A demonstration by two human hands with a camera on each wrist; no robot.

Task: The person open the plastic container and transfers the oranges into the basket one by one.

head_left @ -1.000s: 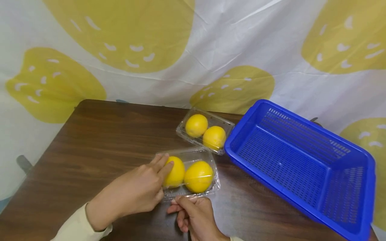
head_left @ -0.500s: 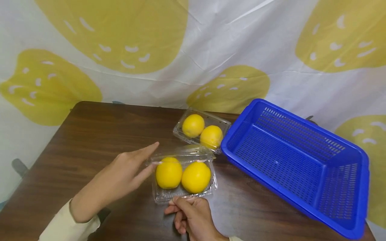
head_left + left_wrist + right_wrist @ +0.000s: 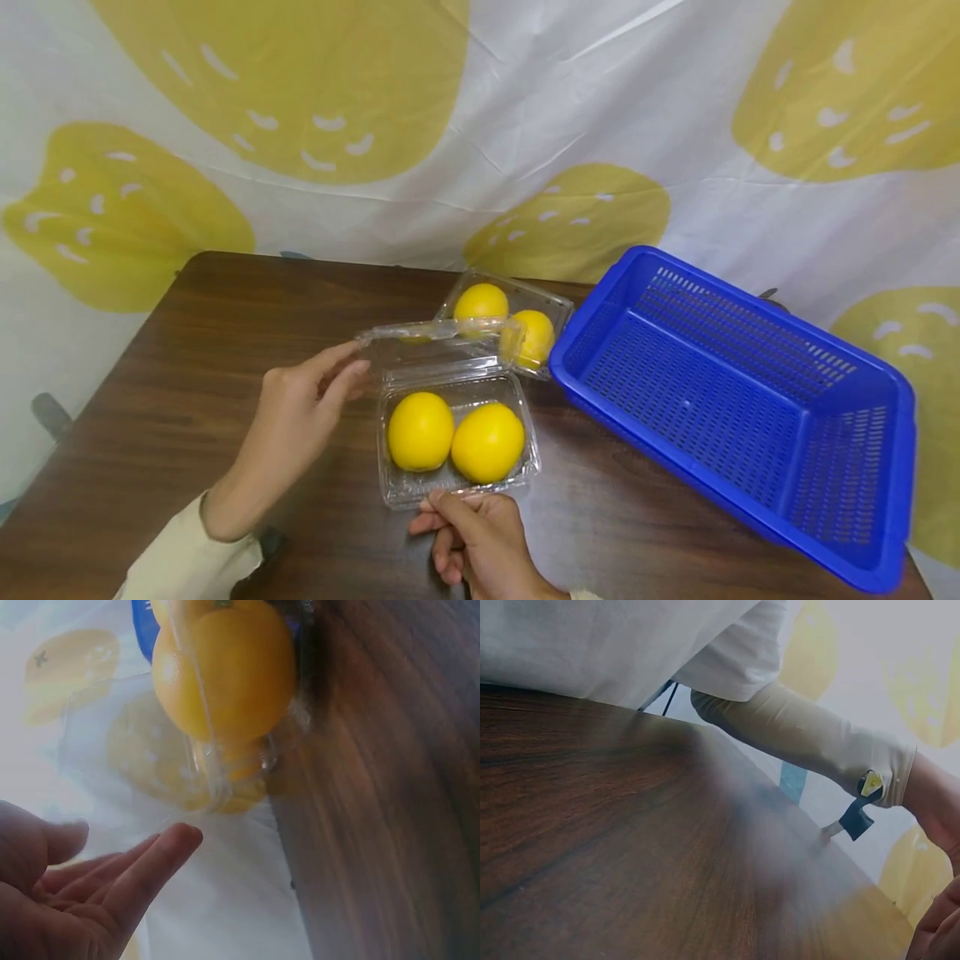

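A clear plastic clamshell box (image 3: 448, 486) with two yellow-orange oranges (image 3: 420, 432) inside lies near the table's front, its lid (image 3: 420, 354) raised and tilted back over the hinge. At the left edge of that lid is my left hand (image 3: 300, 408), fingertips right at the corner. In the left wrist view this hand (image 3: 97, 896) has its thumb apart from fairly straight fingers, and an orange (image 3: 232, 671) shows behind clear plastic. My right hand (image 3: 483, 533) pinches the box's front rim between thumb and finger.
Another clear box (image 3: 551, 308) holding two oranges stands behind, partly overlapped by the raised lid. To the right is a blue perforated basket (image 3: 697, 408). A fruit-print cloth (image 3: 360, 217) hangs along the back of the dark wooden table (image 3: 240, 325). The right wrist view shows a sleeved arm (image 3: 810, 739).
My left hand has drawn back left from over the box, then risen to the lid's left edge. The lid has swung up and backward. The right hand keeps its pinch on the front rim.
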